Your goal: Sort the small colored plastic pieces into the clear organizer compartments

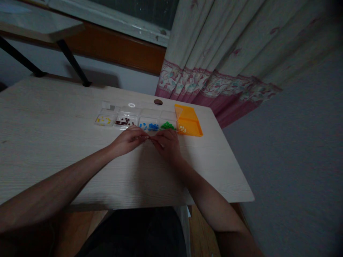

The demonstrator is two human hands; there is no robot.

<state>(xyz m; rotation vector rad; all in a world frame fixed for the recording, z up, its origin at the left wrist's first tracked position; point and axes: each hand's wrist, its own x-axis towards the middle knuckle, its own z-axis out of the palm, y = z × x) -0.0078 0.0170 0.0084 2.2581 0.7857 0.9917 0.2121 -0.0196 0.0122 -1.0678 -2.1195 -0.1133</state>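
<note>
Left hand (130,139): near the centre of the frame, fingers curled and drawn nearly together; too dim to tell whether a small piece sits in the pinch.
Right hand (169,143): just right of it, fingers bent inward, tips touching or almost touching the left's; what it holds cannot be told either. Such closeness would suit tiny parts.
Clear boxes (150,112): in a row above the hands, lids seemingly folded back, probably for easy reach.
Colours: yellow pieces (104,120), dark brown pieces (123,121), blue pieces (153,126), green pieces (167,125), running left to right, presumably separated against mixing.
Orange case (192,126): right end of the row, open, pale pieces (182,129) at its lower left.
</note>
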